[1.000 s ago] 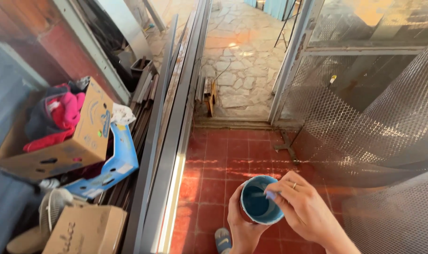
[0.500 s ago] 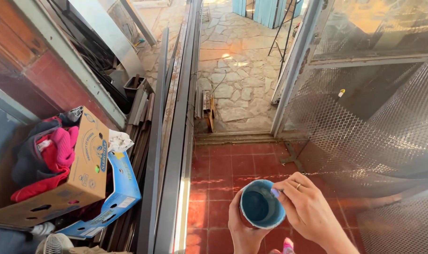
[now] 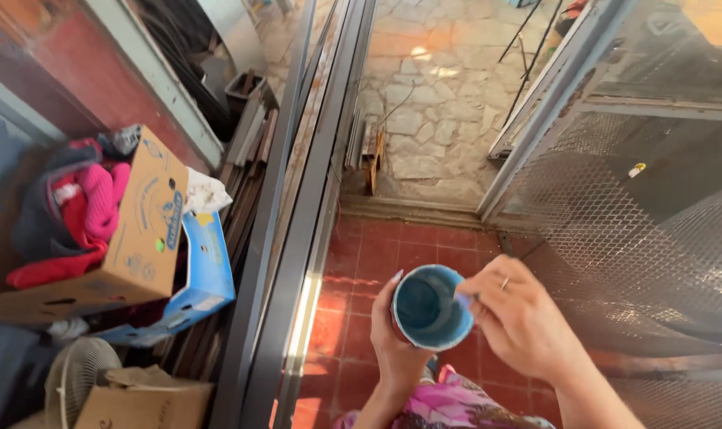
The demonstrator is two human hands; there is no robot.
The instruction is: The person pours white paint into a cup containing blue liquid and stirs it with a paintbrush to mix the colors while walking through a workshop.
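Note:
My left hand (image 3: 394, 343) grips a round blue cup (image 3: 429, 308) from below and the side, holding it upright over the red tile floor (image 3: 393, 250). The cup's inside is dark blue. My right hand (image 3: 521, 319), with a ring on one finger, rests against the cup's right rim. Its fingers pinch a thin pale stick (image 3: 463, 300) whose tip reaches into the cup; most of the stick is hidden by my fingers. A pink patterned garment (image 3: 456, 405) shows beneath my arms.
Long grey metal frames (image 3: 297, 206) lean along the left of the tiles. Left of them sit a cardboard box with pink and red clothes (image 3: 142, 230), a blue box (image 3: 208, 274), a white fan (image 3: 73, 381) and another carton (image 3: 146, 407). A wire-mesh door (image 3: 639, 230) stands on the right; stone paving (image 3: 432, 111) lies ahead.
The view has shifted, so the boxes on the left now sit higher in frame. Both hands stay together on the cup, which is slightly higher and further left.

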